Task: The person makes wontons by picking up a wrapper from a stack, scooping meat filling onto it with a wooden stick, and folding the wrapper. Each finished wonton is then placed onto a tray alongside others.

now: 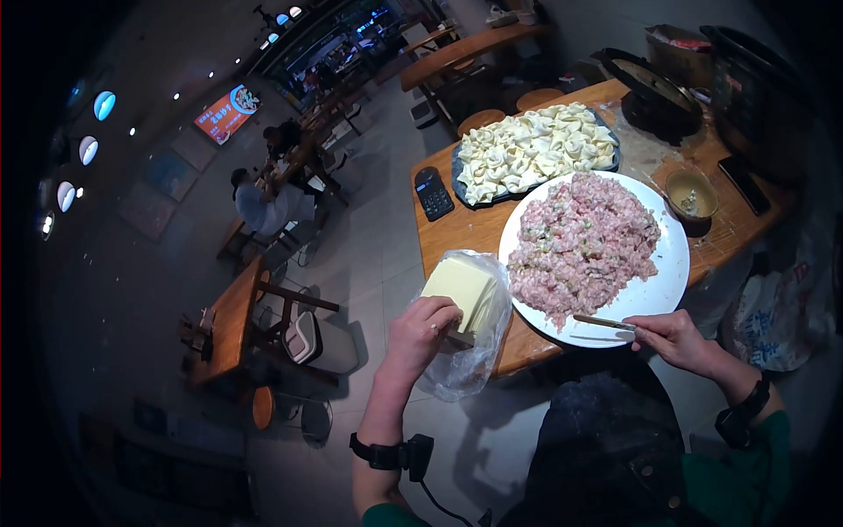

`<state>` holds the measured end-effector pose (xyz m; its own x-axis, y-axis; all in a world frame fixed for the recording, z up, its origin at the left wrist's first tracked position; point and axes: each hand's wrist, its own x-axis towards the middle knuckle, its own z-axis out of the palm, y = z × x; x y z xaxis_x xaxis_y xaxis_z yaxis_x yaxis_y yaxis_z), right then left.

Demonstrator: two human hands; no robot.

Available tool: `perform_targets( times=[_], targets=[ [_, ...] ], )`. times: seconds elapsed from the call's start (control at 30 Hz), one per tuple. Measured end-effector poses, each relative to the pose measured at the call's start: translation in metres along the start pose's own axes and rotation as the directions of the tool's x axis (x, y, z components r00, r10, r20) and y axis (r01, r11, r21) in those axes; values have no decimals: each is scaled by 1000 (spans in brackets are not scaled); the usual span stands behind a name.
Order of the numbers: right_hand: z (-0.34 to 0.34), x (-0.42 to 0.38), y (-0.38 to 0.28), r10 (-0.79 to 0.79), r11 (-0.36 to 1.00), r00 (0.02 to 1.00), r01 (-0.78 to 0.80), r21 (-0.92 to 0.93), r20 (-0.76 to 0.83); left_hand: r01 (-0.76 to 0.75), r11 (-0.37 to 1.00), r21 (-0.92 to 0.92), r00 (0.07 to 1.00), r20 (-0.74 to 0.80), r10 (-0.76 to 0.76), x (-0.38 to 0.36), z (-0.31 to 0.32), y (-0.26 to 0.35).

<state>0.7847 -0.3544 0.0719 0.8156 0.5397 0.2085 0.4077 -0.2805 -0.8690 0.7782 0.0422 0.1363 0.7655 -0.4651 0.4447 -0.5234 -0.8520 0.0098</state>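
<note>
My left hand (424,334) is closed, its curled fingers at the near edge of a stack of square wonton wrappers (460,285). The stack lies in a clear plastic bag (465,373) at the table's left corner. Between the fingers and thumb of my right hand (674,339) is a thin, flat stick (602,322). Its tip reaches the near edge of a mound of minced meat filling (580,241) flecked with green. The mound sits on a large white plate (669,290). Behind the plate, a dark tray (459,180) carries many folded wontons (537,149).
The wooden table (430,233) also bears a black handset (433,193), a small bowl (691,194) and a dark phone (744,185). A large black pot (755,101) stands at the back right, and a plastic bag (771,316) hangs at the right. People (263,198) sit farther off.
</note>
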Motion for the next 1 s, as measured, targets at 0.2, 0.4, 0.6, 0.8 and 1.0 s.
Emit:
perform_targets(
  times=[0.2,0.4,0.6,0.8,1.0],
  targets=[
    [2,-2,3,20,1000,1000,-20,-21,10,15,1000,-3,1000,19,-15,7,-2,2],
    [-1,-9,4,38,999,998,-36,-39,45,384,891,-243,922,151,-357,16,2,-12],
    [-6,-12,19,-271,851,961,213,-480,-54,202,180,-963,627,-14,-779,22,14,-27],
    [-3,-1,22,-332,706,943,225,-672,-34,-260,-586,-767,694,273,-666,1,2,31],
    [-4,5,17,-105,609,981,193,-770,163,85,-543,-836,623,469,-626,-73,52,101]
  ],
)
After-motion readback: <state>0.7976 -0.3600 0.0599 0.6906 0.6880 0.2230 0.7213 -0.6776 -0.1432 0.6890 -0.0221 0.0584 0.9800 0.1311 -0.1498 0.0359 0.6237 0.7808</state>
